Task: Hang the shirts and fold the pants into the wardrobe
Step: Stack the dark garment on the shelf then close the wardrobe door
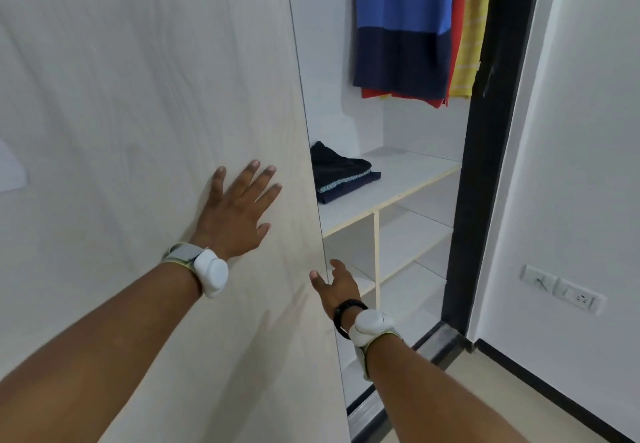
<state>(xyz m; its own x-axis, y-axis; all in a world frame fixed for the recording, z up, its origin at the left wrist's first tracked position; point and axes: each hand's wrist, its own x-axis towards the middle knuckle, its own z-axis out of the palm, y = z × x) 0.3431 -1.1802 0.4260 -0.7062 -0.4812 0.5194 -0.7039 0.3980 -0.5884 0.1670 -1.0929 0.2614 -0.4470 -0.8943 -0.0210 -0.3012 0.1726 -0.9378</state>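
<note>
A pale wood sliding wardrobe door [156,96] fills the left of the view. My left hand [239,207] lies flat on it with fingers spread. My right hand [337,283] is at the door's right edge, thumb on the front face; its fingers are hidden behind the edge. Inside the wardrobe, a blue shirt [403,27], a red shirt [455,27] and a yellow striped shirt [472,37] hang at the top. Folded dark pants [343,172] lie stacked on the white shelf [408,183].
Lower shelf compartments [412,234] sit under the pants shelf. A black frame post [485,148] bounds the opening on the right, with a floor track [398,390] below. Beyond it, a white wall carries a switch and socket plate [561,288].
</note>
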